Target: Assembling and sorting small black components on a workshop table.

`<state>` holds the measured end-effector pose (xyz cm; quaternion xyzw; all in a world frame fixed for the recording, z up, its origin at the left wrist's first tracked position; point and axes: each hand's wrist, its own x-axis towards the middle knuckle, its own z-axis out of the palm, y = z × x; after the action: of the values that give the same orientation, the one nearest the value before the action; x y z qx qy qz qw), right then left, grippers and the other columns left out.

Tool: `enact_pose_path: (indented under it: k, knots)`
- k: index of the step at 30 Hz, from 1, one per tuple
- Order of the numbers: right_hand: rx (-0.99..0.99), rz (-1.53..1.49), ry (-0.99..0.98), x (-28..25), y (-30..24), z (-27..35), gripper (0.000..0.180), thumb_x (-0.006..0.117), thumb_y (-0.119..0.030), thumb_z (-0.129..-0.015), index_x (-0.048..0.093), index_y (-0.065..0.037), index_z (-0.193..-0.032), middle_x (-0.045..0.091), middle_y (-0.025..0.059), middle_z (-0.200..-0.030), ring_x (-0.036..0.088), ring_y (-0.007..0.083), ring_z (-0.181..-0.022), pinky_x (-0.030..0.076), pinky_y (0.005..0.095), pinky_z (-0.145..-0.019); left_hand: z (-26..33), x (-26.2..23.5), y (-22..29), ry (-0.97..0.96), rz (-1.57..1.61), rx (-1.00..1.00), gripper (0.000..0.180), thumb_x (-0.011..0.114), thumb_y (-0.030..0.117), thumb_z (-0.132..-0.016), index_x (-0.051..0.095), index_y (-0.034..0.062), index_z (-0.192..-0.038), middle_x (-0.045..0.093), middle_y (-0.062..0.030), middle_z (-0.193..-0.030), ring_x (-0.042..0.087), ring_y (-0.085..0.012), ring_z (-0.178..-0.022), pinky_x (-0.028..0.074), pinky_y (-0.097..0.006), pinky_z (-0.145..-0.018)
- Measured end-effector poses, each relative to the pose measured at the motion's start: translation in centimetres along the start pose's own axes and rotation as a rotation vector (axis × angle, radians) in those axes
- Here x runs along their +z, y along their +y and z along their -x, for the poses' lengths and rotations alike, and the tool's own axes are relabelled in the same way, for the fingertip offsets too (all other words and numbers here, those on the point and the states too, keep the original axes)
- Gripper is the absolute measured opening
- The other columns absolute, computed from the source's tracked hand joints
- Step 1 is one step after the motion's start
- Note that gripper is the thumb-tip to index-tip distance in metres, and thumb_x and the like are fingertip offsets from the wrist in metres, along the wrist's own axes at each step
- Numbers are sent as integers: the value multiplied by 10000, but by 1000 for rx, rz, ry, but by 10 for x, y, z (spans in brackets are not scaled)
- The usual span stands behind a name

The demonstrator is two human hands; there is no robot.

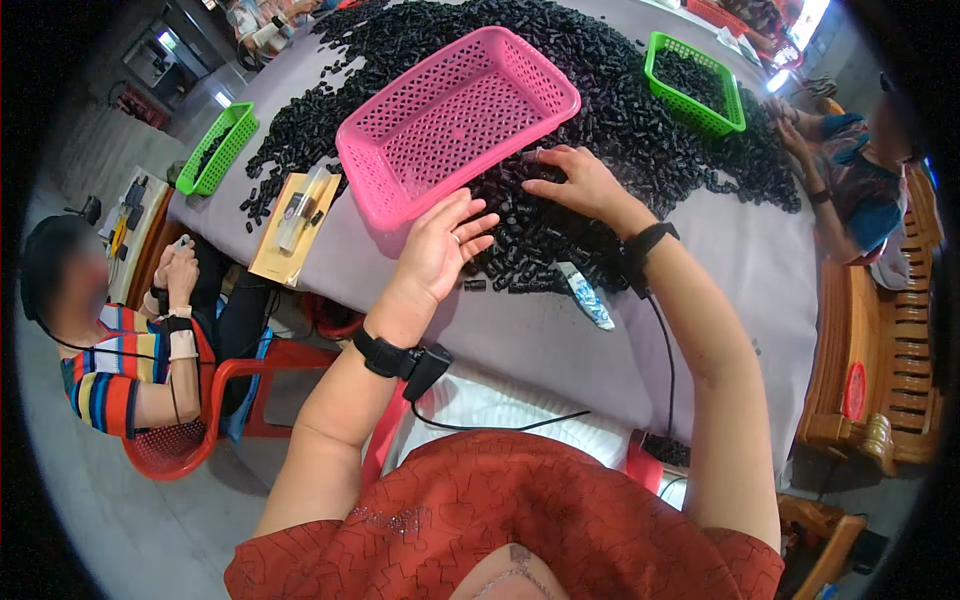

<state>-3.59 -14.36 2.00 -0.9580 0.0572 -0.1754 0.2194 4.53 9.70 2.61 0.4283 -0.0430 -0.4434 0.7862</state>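
Note:
A pink plastic basket (455,130) with a lattice floor sits tilted on a large heap of small black cylindrical pieces (520,225). At its near rim, my left hand (440,245) is turned partly palm up, fingers apart, with nothing in it. My right hand (585,185) reaches over the heap just right of the basket's near corner. Its thumb and fingers are spread, and the fingertips are close to the black pieces; I see nothing gripped. A blue and white cutter-like tool (585,297) lies at the heap's near edge.
Green baskets of black pieces stand at the left (222,150) and right (715,115). A yellow envelope or pad (290,240) holds a clear tube. One person (150,340) sits left, another (850,175) right. Cables (665,350) trail from my wristbands.

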Motion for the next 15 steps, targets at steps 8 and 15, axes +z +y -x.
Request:
enact_pose_path:
  k: [8,15]
  knots:
    - [-8,-197,-183,-14,-6,7,522,655,-475,-791,640,-133,-1186,591,196,-1191,539,370,-1101,424,419,-968,-14,15,20,-76,-758,498,327,623,149,-900,581,45,-1208,658,-46,-1050,623,-96,-943,494,-225,-731]
    - [39,-74,53,-51,-34,38,466,678,-310,-798,615,-105,-1212,482,228,-1338,478,345,-1229,371,401,-1034,-32,34,39,60,-1674,1258,495,718,147,-755,550,45,-1209,642,-139,-1025,602,-386,-913,471,-443,-849]
